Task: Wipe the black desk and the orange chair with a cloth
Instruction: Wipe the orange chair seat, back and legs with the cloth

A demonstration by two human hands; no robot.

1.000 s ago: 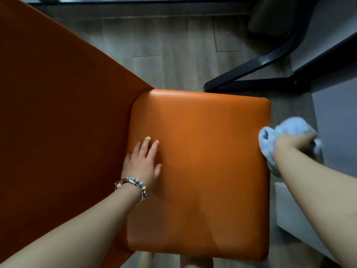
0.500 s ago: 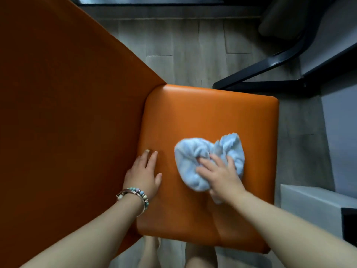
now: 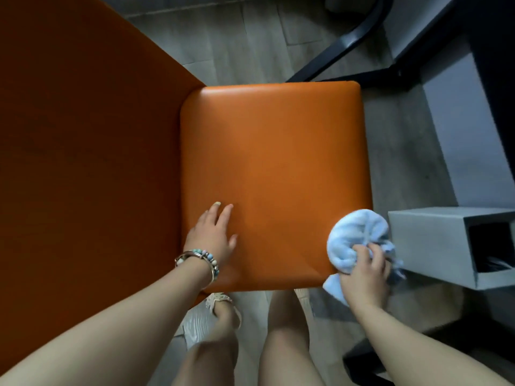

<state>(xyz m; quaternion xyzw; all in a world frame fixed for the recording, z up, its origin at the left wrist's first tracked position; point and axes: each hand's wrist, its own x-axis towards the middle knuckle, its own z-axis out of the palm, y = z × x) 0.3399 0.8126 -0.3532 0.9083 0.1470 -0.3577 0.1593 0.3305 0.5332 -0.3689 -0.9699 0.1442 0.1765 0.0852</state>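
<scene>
The orange chair's seat [image 3: 276, 162] fills the middle of the head view, with its tall backrest [image 3: 83, 149] on the left. My left hand [image 3: 213, 235] lies flat on the seat's near left part, fingers apart, a beaded bracelet on the wrist. My right hand [image 3: 367, 274] grips a bunched light-blue cloth [image 3: 354, 238] at the seat's near right corner, partly past the edge. The black desk's legs and frame [image 3: 342, 43] show at the top right; its top is out of view.
A grey open-fronted box [image 3: 434, 246] stands on the floor right of the seat, close to the cloth. Grey wood-look floor [image 3: 245, 43] lies beyond the chair. My legs and a sandalled foot [image 3: 220, 305] are below the seat's near edge.
My right hand swept the cloth from the seat's right edge to its middle, then back to the near right corner. My left hand stayed planted on the seat.
</scene>
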